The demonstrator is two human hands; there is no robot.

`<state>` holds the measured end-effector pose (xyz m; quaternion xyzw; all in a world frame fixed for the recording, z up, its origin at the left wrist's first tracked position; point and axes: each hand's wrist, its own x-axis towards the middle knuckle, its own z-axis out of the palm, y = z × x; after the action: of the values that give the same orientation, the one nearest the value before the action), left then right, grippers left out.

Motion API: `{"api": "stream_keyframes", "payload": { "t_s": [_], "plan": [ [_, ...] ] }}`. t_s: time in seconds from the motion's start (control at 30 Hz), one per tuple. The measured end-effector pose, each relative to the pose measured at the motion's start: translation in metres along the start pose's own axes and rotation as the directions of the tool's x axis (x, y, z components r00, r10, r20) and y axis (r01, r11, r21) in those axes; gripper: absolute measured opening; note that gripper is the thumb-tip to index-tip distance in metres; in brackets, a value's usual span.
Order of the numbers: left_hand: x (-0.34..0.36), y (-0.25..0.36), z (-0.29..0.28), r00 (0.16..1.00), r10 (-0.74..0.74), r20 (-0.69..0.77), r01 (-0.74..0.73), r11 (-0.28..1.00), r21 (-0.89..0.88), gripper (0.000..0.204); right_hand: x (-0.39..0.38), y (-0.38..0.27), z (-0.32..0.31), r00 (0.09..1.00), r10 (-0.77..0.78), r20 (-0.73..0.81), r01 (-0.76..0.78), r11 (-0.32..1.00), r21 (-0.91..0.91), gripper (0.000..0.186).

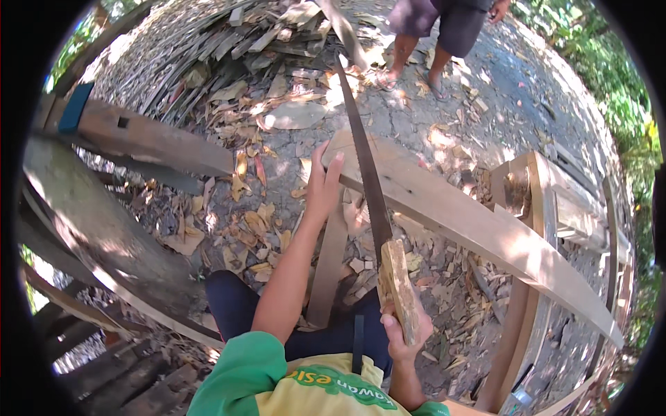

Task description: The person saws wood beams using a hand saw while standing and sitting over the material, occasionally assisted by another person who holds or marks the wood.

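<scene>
Saw (359,142): long axis about 12 to 6, tip at 12, wooden grip at 6; blade lies across the plank (454,216) near its left end — in a kerf or just above, cannot tell.
Right hand (408,331): wrapped round the saw grip; plank's middle at 1 o'clock from it.
Left hand (325,182): holding the plank's left end, nearer to it than the right; blade just beside, at 3.
Plank: runs 10 to 4, crossing a timber frame (526,305).
Around: stick pile (260,45) at 11, standing person (444,28) at 1.
In the way: left fingers — close to blade.
</scene>
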<state>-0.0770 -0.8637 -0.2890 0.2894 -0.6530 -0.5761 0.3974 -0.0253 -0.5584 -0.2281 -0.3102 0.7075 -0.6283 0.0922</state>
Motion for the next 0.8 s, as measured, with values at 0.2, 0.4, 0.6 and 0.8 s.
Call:
{"api": "stream_keyframes", "payload": {
  "t_s": [0.2,0.4,0.6,0.8],
  "plan": [
    [0.001,0.000,-0.002,0.985,-0.147,0.090,0.152,0.987,-0.055,0.066,-0.047,0.035,-0.022,0.992,-0.123,-0.004,0.123,0.992,0.009,0.064],
    [0.003,-0.016,-0.010,0.949,-0.261,0.177,0.285,0.949,-0.132,0.081,-0.071,0.008,-0.046,0.999,-0.018,-0.034,0.018,1.000,0.011,0.064],
    [-0.012,-0.002,-0.008,0.921,-0.299,0.250,0.353,0.911,-0.213,0.080,-0.096,0.006,-0.071,0.997,-0.060,0.042,0.065,0.991,-0.118,0.064],
    [-0.005,-0.016,-0.015,0.930,-0.211,0.301,0.311,0.888,-0.339,0.093,-0.094,0.000,-0.064,0.978,-0.184,0.098,0.202,0.949,-0.240,0.068]
  ]
}}
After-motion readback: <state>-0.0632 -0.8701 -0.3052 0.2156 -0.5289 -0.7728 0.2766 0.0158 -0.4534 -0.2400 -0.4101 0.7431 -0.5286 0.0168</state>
